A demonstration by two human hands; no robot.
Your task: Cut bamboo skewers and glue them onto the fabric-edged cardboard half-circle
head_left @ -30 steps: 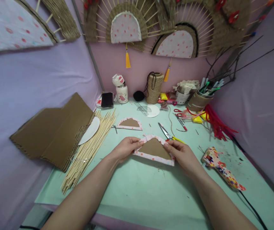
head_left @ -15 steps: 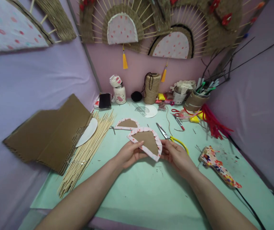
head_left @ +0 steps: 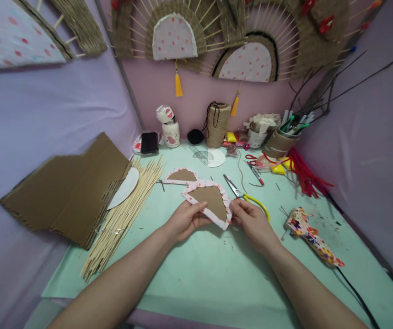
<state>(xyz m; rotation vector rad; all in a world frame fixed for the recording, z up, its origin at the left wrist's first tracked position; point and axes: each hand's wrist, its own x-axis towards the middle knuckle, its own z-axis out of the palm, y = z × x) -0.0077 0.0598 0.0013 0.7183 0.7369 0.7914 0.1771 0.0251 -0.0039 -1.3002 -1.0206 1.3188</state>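
Observation:
Between my hands, above the table, is a half-round cardboard piece edged with folded, red-dotted white fabric. My left hand grips its straight edge, thumb on the cardboard face and fingers underneath. My right hand pinches the curved fabric rim at the right end; part of its grip is hidden. Just behind lies a second, similar half-round piece on the table, partly covered by the held one. Yellow-handled scissors lie open beyond my right hand.
A floral-patterned glue gun lies at right with its cord. To the left are a bundle of thin sticks and folded cardboard. Along the back stand a twine spool, a white bottle and a pen holder.
The thumb and fingers of my right hand have shifted onto the fabric rim's right end. My left hand keeps its hold. The whole view has moved slightly.

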